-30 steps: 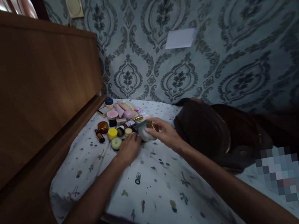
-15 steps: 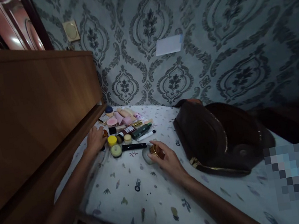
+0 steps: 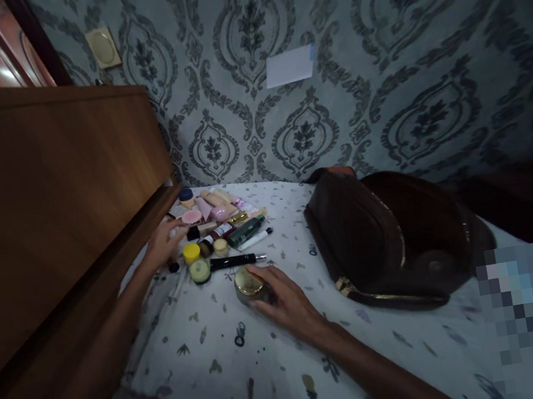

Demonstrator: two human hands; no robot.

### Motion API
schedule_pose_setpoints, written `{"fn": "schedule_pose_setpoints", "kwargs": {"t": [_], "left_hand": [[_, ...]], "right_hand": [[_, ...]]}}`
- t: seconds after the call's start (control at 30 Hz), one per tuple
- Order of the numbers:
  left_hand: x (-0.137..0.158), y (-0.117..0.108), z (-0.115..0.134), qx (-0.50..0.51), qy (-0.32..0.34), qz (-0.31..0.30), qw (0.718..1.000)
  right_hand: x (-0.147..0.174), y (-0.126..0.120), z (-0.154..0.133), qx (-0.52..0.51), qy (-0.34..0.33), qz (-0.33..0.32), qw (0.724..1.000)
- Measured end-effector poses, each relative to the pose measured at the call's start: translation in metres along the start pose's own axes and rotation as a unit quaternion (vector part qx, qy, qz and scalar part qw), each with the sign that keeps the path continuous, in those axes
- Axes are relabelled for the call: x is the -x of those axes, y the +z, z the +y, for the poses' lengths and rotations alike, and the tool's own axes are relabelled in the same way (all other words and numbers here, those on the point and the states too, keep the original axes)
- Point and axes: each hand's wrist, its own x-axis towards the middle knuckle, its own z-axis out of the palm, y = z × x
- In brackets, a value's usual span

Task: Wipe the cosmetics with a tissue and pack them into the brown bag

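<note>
My right hand (image 3: pixel 287 301) is closed around a small round jar with a shiny gold lid (image 3: pixel 249 282), low over the patterned sheet. My left hand (image 3: pixel 166 241) lies at the left edge of a group of cosmetics, its fingers stretched toward a black-capped bottle (image 3: pixel 193 233) and a pink round compact (image 3: pixel 192 217). Close to that hand are a yellow-lidded pot (image 3: pixel 191 252) and a pale green pot (image 3: pixel 200 271). A black tube (image 3: pixel 233 261) lies between the pale green pot and the gold-lidded jar. Beyond it are a dark green tube (image 3: pixel 247 231) and a white pen-like tube (image 3: pixel 255 239).
An open dark brown bag (image 3: pixel 365 244) stands on the sheet (image 3: pixel 274 373) to the right. A wooden panel (image 3: pixel 56 185) borders the left side. The patterned wall (image 3: pixel 203 54) rises behind and carries a white paper (image 3: pixel 290 65).
My right hand has moved slightly left, and the jar's gold lid now faces up toward me. An amber item at my left fingertips no longer shows. The view has shifted slightly.
</note>
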Motion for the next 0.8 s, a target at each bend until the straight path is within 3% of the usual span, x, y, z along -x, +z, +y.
{"fn": "schedule_pose_setpoints", "kwargs": {"t": [0.1, 0.3, 0.43, 0.8], "left_hand": [[0.023, 0.003, 0.011, 0.034, 0.086, -0.04, 0.995], [0.024, -0.007, 0.015, 0.0, 0.069, -0.105, 0.992], [0.01, -0.011, 0.009, -0.019, 0.106, -0.094, 0.99], [0.0, -0.016, 0.006, -0.072, 0.041, -0.112, 0.99]], "right_hand": [[0.0, 0.001, 0.002, -0.004, 0.004, -0.004, 1.0], [0.0, 0.001, 0.001, -0.007, 0.014, -0.019, 1.0], [0.001, -0.001, -0.001, -0.006, 0.018, -0.028, 0.999], [0.002, 0.0, 0.002, -0.001, 0.01, -0.032, 0.999]]}}
